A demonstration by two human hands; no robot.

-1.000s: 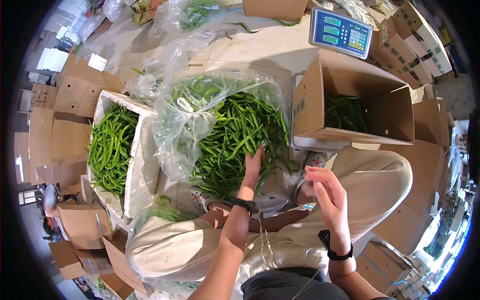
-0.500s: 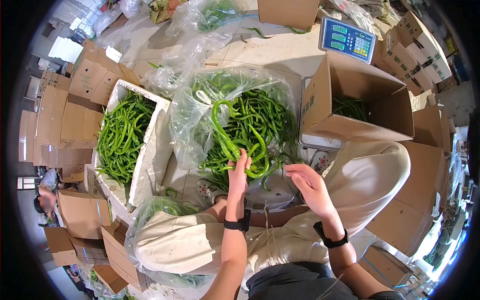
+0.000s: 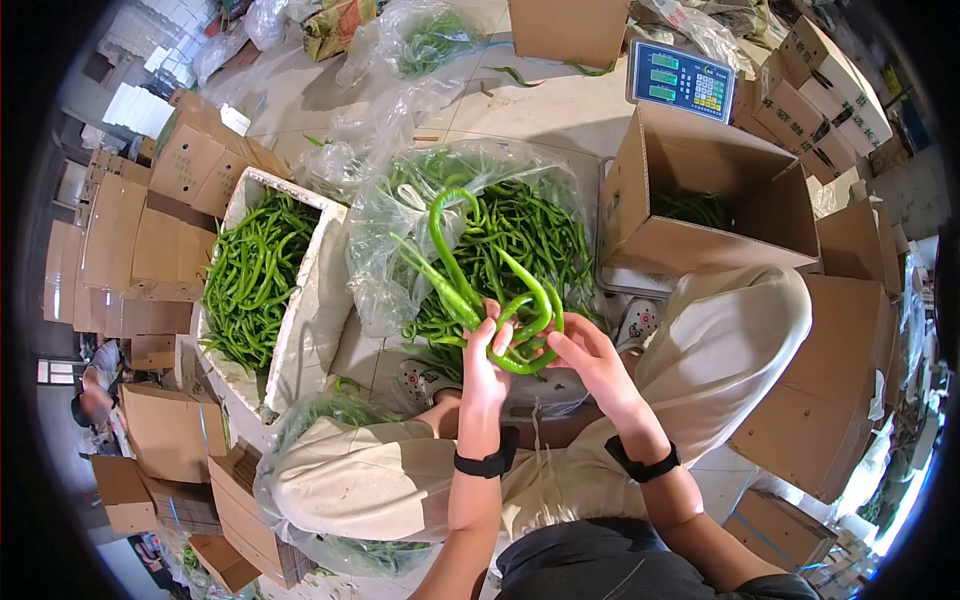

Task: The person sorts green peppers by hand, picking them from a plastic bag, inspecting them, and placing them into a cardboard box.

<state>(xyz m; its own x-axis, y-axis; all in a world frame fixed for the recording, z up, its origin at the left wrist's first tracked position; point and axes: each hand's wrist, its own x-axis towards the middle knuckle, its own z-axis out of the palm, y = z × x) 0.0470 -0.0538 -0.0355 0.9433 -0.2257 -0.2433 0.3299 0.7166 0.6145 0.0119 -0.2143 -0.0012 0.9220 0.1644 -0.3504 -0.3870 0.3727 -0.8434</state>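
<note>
My left hand (image 3: 483,362) is closed around a small bunch of long, curled green chili peppers (image 3: 455,285), whose tips stick up and out over the pile. At the right side of the same bunch, my right hand (image 3: 592,362) has its thumb and fingers on a curved pepper; part of its grip is hidden. Below the hands, more green chili peppers (image 3: 525,235) lie heaped in an opened clear plastic bag (image 3: 375,250) on the floor.
To the left stands a white foam box (image 3: 318,300) full of green peppers. On the right, an open cardboard box (image 3: 625,215) with some peppers inside rests on a scale with a blue display (image 3: 680,78). Cardboard cartons (image 3: 165,430) crowd the left side, where another person (image 3: 98,385) shows.
My right hand has moved left and inward to meet the bunch, its fingers now on a pepper. My left hand still holds the bunch, slightly lower and turned, with the peppers spread more.
</note>
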